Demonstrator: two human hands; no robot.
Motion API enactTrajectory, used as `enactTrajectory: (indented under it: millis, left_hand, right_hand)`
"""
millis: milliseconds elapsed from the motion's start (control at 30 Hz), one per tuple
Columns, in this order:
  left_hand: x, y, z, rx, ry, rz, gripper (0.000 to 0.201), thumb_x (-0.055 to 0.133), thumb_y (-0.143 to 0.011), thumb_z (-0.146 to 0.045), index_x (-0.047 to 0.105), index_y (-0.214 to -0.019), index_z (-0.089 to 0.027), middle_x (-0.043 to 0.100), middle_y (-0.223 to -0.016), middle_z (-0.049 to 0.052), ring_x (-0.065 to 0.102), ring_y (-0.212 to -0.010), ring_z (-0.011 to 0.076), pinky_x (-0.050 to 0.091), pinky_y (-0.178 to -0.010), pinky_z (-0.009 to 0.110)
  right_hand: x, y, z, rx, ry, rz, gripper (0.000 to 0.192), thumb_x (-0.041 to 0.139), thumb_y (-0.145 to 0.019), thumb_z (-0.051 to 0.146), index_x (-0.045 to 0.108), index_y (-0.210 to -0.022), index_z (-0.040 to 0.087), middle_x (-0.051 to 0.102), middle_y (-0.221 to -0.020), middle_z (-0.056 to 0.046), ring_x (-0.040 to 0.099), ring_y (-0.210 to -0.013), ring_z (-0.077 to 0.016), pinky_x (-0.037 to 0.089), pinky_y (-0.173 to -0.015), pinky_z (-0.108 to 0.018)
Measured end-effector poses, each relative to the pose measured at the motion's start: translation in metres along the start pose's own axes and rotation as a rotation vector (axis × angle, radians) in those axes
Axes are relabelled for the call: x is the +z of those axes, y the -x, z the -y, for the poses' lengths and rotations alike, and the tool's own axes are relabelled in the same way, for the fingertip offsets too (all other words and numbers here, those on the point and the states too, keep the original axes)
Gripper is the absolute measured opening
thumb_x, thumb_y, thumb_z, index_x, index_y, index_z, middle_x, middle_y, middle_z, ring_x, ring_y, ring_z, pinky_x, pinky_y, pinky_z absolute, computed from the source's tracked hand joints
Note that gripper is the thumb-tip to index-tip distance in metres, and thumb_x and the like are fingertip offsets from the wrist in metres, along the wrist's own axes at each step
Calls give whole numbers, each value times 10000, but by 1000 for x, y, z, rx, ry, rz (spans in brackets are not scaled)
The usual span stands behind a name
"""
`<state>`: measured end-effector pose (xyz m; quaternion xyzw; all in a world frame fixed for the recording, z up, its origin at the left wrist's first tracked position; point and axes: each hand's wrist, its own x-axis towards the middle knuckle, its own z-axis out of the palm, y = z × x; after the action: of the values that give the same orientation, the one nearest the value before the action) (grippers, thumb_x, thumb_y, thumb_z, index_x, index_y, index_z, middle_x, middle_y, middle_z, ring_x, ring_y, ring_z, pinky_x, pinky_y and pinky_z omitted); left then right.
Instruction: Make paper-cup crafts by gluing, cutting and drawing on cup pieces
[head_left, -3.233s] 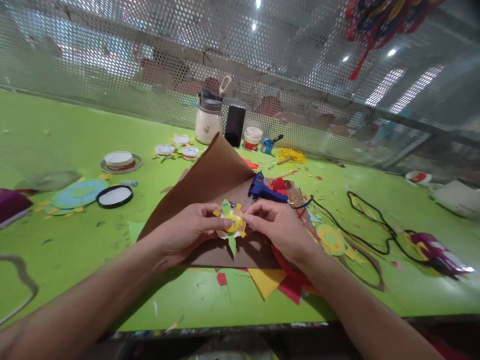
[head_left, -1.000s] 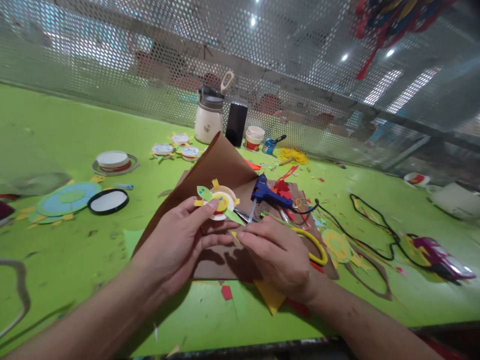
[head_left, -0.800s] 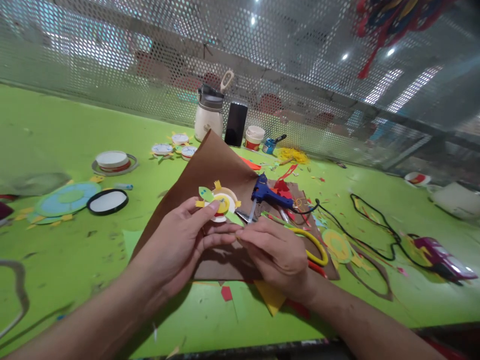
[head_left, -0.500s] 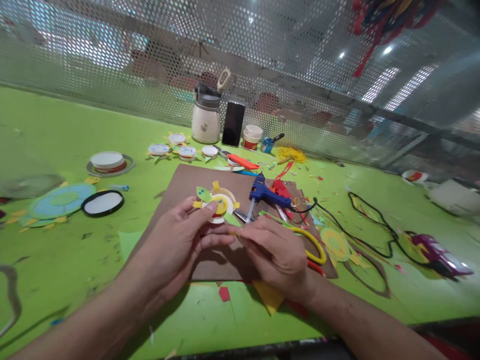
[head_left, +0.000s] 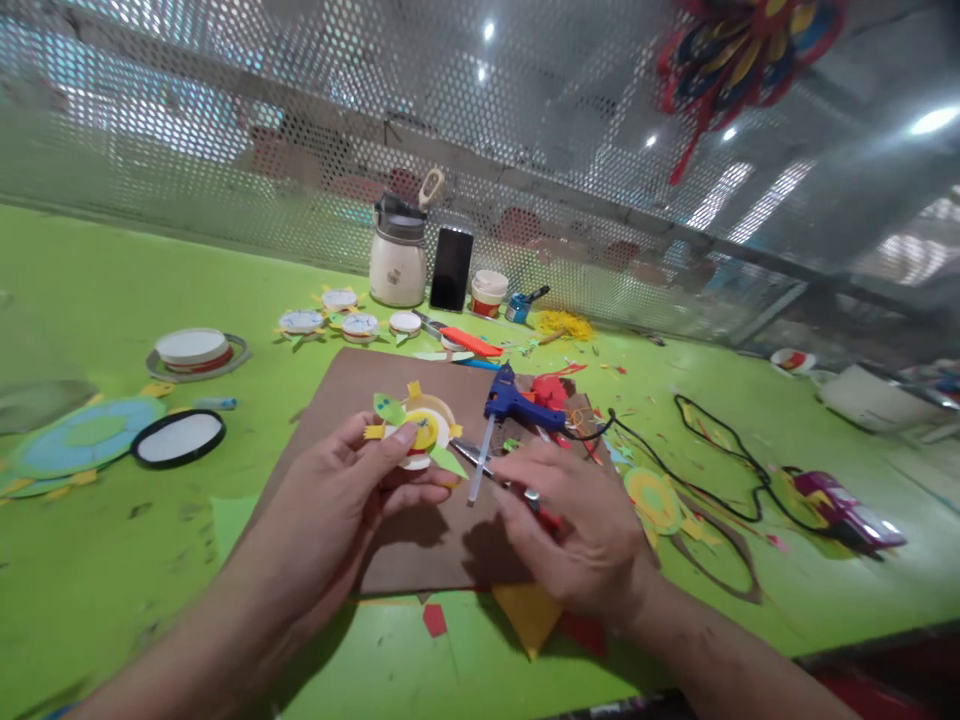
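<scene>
My left hand (head_left: pixel 337 500) holds up a small paper craft (head_left: pixel 412 432): a white round lid with a yellow centre, green leaf shapes and yellow tabs. It hangs just above a flat brown sheet (head_left: pixel 352 390). My right hand (head_left: pixel 581 525) lies palm down on the sheet to the right, fingers spread over scissors (head_left: pixel 472 455) whose red handles show under the fingers. I cannot tell whether it grips them. A blue glue gun (head_left: pixel 514 400) lies just beyond, with its pale glue stick pointing toward me.
At the back by the mesh wall stand a white jar (head_left: pixel 396 268), a black phone (head_left: pixel 451 270) and a small pot (head_left: pixel 489 292). Several similar crafts (head_left: pixel 337 322) lie nearby. Round lids (head_left: pixel 178 438) lie left, a black cable (head_left: pixel 720 470) and purple object (head_left: pixel 840 495) right.
The brown sheet's raised flap has dropped flat. My right hand left the craft and moved right and down onto the scissors. My left hand keeps the craft.
</scene>
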<state>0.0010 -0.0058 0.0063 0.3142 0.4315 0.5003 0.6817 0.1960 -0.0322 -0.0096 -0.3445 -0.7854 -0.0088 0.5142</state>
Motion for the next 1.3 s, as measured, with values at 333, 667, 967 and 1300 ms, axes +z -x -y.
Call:
enactTrajectory:
  millis: [333,667,967,1300]
  left_hand:
    - [-6,0,-8,76,35,-17,298,894,-667,-328,745,-868,-166,751,-820,52,711,-657,169,631,-612,235]
    - [-6,5,-5,149,12,63,315,875,-702,-376,728,-863,-149,704,-766,24,651,-613,122,571,-567,201]
    - [-10,0,-5,122,-26,50,278,843,-752,-364,693,-864,-158,674,-725,-4,557,-542,67,466,-499,150]
    - [-11,-1,-3,116,-117,30,265,820,-773,-392,664,-909,-229,703,-813,0,611,-616,114,516,-562,214]
  right_hand:
    - [-22,-35,-70,378,573,641,240,604,-885,206,718,-1082,128,705,-1156,-164,576,-1131,-298,441,-1020,-442]
    - [6,-33,-110,463,658,727,537,611,-740,133,657,-1272,74,655,-1253,-236,546,-1184,-392,425,-999,-531]
    - [-53,-43,-79,583,314,506,416,564,-858,275,674,-1245,172,755,-1078,-81,705,-937,-236,564,-839,-361]
    - [-90,12,-19,617,-326,406,186,655,-912,363,797,-1027,326,772,-717,-55,768,-767,-275,643,-606,-306]
